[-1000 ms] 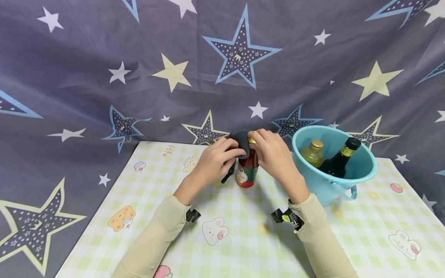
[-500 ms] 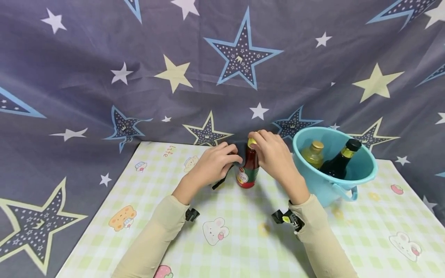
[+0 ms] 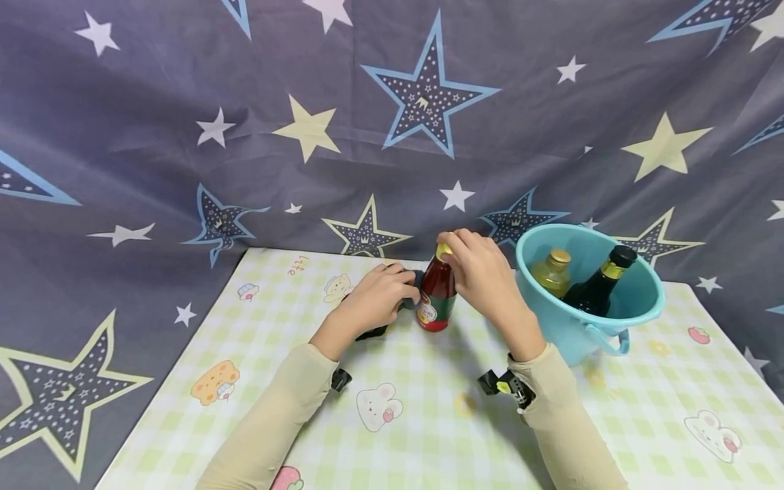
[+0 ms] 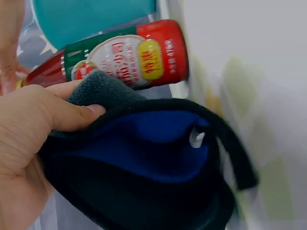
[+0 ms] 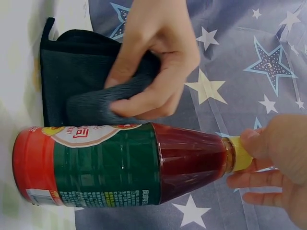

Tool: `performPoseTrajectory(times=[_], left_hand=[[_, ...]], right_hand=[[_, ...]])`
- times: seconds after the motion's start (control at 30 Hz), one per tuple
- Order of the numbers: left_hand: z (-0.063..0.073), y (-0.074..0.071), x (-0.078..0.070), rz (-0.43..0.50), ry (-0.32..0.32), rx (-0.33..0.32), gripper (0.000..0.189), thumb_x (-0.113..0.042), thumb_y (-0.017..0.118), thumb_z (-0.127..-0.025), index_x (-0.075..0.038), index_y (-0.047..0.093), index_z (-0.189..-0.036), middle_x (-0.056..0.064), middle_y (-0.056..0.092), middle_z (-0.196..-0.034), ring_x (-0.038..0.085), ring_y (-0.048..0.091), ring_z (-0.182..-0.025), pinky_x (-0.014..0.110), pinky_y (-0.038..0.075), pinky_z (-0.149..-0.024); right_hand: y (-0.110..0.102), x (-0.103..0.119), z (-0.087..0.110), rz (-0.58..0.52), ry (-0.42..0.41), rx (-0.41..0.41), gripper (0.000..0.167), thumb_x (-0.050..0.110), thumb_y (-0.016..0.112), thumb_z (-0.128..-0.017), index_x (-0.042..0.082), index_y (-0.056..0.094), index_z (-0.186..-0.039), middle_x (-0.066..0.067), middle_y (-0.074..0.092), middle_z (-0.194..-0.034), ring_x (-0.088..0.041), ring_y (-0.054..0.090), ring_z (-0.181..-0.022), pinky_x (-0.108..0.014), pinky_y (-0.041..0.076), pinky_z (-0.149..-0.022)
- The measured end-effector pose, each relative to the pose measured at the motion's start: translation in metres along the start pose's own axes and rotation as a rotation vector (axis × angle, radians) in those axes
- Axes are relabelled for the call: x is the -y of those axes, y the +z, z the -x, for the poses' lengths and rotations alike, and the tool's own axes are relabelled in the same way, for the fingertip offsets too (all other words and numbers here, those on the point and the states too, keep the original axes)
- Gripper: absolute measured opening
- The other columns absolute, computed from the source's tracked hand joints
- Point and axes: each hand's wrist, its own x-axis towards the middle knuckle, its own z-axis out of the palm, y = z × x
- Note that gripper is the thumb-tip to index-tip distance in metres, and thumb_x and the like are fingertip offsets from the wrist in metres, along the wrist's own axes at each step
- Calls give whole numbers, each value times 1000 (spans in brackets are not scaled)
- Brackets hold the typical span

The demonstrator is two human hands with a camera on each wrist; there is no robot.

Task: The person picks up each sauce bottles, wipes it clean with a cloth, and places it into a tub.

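A glass bottle of red sauce (image 3: 437, 299) with a green and red label and a yellow cap (image 5: 241, 153) stands on the table. My right hand (image 3: 480, 275) pinches that cap from above between thumb and fingers. Beside the bottle, on its left, my left hand (image 3: 376, 296) grips a dark grey cloth mitt (image 4: 129, 153) by a folded part, thumb on top. In the left wrist view the mitt's opening gapes, with a blue lining (image 4: 139, 139) and a dark strap (image 4: 237, 158) at its edge. From the head view the left hand hides most of the mitt.
To the right is a light blue bucket (image 3: 566, 333) holding a gold-capped bottle (image 3: 551, 273) and a dark, black-capped bottle (image 3: 591, 291). A checked cloth (image 3: 429, 422) covers the table, and a star-patterned curtain (image 3: 527, 61) hangs behind.
My left hand has brought the mitt down from the bottle's neck and to the left, uncovering the bottle's upper part. The right hand stays on the cap.
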Motion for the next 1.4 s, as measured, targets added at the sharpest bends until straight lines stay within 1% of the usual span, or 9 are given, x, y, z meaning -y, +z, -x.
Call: performPoseTrajectory(times=[0.13,0.33,0.43,0.6,0.7,0.87,0.97,1.2,1.4], left_hand=[[1,3,-5,4,-25,75,34,3,69,-88,-27,80,-100,-6,67,-102,18,57,-99,39,50,-91],[0,0,-7,17,-38,108,32,2,73,-86,-25,80,-102,-4,67,-103,20,59,-101,42,51,-92],[0,-7,-4,26,-51,55,33,4,71,-86,-23,80,-103,-2,67,-104,21,60,-102,42,52,-92],[6,-24,5,56,-92,-99,30,4,68,-91,-21,79,-103,-1,65,-101,21,57,-93,38,50,-82],[13,-33,9,93,-112,-138,27,1,66,-94,-20,79,-105,-1,65,-100,21,55,-90,36,47,-79],[21,-48,17,118,-150,-193,28,2,63,-96,-18,79,-106,0,66,-100,21,53,-88,38,44,-80],[23,-55,21,118,-157,-217,27,2,63,-96,-18,79,-106,1,66,-99,22,53,-87,39,45,-83],[24,-57,24,115,-157,-213,27,2,63,-97,-17,79,-107,2,66,-101,22,53,-87,39,48,-87],[19,-58,22,98,-158,-218,28,3,62,-97,-18,79,-106,1,66,-100,22,54,-88,40,46,-86]], right_hand=[[-1,1,2,9,2,4,19,8,66,-98,8,67,-117,-9,68,-104,-32,65,-90,-47,52,-85],[-5,2,3,15,10,9,22,9,68,-97,8,66,-119,-9,68,-103,-31,65,-86,-45,52,-80],[-8,3,3,11,31,20,31,12,68,-97,7,63,-127,-10,66,-99,-30,61,-79,-45,50,-76],[-11,0,6,-31,118,74,43,22,67,-100,6,55,-138,-11,66,-102,-28,59,-77,-46,48,-77],[-11,-2,8,-39,150,122,41,28,67,-99,5,56,-131,-10,66,-97,-26,59,-74,-45,48,-74],[-15,-5,-6,-18,114,182,33,32,71,-96,5,59,-111,-4,60,-78,-22,53,-60,-37,43,-62],[-20,-4,-20,15,97,268,32,32,72,-95,6,60,-108,-5,64,-79,-22,55,-62,-38,45,-64],[-33,2,-47,105,35,579,26,25,73,-94,10,63,-111,-9,69,-97,-26,66,-85,-47,48,-82],[-37,-1,-59,247,-144,672,19,21,71,-89,11,63,-104,-7,61,-87,-26,61,-78,-45,45,-79]])
